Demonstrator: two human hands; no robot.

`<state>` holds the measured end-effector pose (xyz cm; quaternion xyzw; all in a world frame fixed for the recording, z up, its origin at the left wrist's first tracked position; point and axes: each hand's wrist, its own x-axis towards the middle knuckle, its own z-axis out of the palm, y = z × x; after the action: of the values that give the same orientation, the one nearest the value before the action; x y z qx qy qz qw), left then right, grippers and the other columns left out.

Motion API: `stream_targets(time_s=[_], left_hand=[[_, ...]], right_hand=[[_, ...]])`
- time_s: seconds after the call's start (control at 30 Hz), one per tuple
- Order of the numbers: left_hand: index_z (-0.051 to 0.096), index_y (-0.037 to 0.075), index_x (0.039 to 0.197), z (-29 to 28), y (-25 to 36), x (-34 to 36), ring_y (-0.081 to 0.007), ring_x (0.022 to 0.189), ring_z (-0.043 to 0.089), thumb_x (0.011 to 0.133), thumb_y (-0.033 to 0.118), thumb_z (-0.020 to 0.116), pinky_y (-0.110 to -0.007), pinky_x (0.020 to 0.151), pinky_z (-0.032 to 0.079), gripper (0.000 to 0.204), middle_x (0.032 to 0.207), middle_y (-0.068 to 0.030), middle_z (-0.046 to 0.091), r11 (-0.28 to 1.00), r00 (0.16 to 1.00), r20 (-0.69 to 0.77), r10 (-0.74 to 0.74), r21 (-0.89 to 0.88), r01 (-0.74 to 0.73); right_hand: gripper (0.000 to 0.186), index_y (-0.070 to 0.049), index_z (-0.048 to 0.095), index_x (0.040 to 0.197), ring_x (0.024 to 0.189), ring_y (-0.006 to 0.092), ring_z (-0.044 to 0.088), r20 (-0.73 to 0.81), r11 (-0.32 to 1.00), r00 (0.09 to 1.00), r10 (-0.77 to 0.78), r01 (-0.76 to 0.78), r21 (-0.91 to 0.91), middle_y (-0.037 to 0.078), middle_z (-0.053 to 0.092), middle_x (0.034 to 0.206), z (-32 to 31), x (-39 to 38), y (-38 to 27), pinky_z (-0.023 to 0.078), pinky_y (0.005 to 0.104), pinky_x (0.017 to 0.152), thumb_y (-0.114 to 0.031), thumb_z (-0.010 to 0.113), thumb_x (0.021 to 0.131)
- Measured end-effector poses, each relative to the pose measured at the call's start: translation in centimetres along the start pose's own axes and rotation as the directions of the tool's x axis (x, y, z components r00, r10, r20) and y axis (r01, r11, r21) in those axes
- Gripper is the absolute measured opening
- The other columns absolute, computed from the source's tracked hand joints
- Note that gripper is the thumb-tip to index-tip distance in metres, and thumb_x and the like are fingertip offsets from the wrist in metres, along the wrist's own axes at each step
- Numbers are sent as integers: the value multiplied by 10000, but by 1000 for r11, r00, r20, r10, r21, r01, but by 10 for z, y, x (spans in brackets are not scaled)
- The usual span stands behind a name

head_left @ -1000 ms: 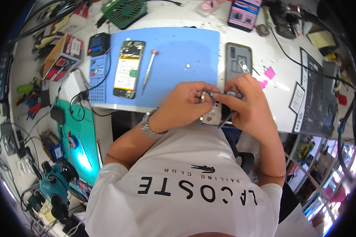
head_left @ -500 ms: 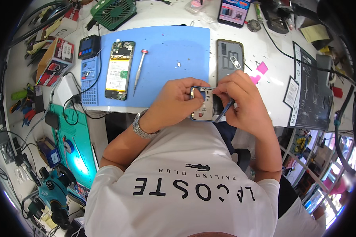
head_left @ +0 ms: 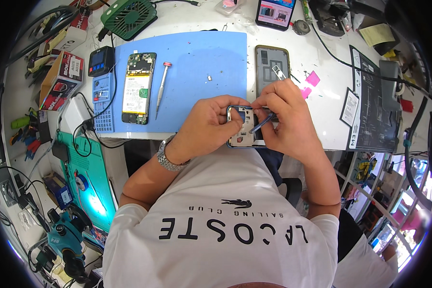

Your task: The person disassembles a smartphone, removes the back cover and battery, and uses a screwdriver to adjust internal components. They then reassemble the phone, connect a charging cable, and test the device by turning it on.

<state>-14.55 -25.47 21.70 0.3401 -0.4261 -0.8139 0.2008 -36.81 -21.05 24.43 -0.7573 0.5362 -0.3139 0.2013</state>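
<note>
My left hand [head_left: 211, 122] is closed on the left side of a phone frame [head_left: 243, 137], with a pale inner plate and blue rim. My right hand [head_left: 285, 120] is closed at its right side, pinching near the top, beside a narrow dark blue strip [head_left: 262, 122]; whether that strip is attached is unclear. On the blue mat [head_left: 187, 57], an opened phone [head_left: 137, 101] shows board and battery, beside a thin screwdriver [head_left: 160, 89]. A grey phone back [head_left: 271, 62] lies beyond my right hand.
Around me are a green fan [head_left: 127, 19], a lit phone [head_left: 273, 12], pink scraps [head_left: 312, 78], a dark board [head_left: 379, 120], cables, a card box [head_left: 60, 81] and a teal microscope [head_left: 62, 235]. Another person's white clothing [head_left: 367, 261] shows at lower right.
The view has shifted, moving the bench leftward in frame. Both hands and the frame sit slightly further left; the frame's inner plate shows more, and the dark strip is angled across its right side.
</note>
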Motion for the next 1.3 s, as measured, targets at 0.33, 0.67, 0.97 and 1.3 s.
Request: stream_targets(time_s=[0.33, 0.67, 0.97, 1.3], left_hand=[[587, -127, 1397, 7, 8, -2, -107, 801, 687, 932, -102, 618, -247, 749, 574, 467, 932, -38, 674, 998, 997, -41, -58, 28, 59], [595, -121, 1390, 7, 6, -2, -103, 800, 691, 935, -99, 624, -240, 749, 568, 457, 924, -31, 672, 998, 999, -39, -37, 41, 39], [594, -123, 1390, 8, 6, -2, -78, 813, 674, 929, -105, 635, -228, 769, 564, 462, 921, -15, 666, 998, 998, -42, -38, 44, 40], [591, -121, 1396, 8, 6, -1, -78, 834, 670, 930, -108, 635, -234, 802, 572, 468, 930, -7, 659, 998, 998, -38, -44, 45, 46]], right_hand=[[247, -50, 641, 860, 902, 337, 562, 34, 997, 997, 69, -69, 15, 109, 581, 931, -2, -1, -2, 471, 420, 778, 90, 719, 672], [222, -43, 639, 848, 871, 352, 569, 22, 992, 993, 119, -120, 37, 126, 578, 905, 0, -4, -3, 472, 435, 754, 83, 718, 683], [196, -15, 631, 861, 886, 369, 590, 18, 964, 970, 243, -244, 105, 146, 581, 884, 3, -6, -7, 482, 445, 758, 74, 716, 709], [175, -5, 619, 852, 860, 389, 605, -29, 957, 962, 273, -268, 112, 164, 594, 846, 7, -8, -5, 486, 456, 731, 50, 729, 727]])
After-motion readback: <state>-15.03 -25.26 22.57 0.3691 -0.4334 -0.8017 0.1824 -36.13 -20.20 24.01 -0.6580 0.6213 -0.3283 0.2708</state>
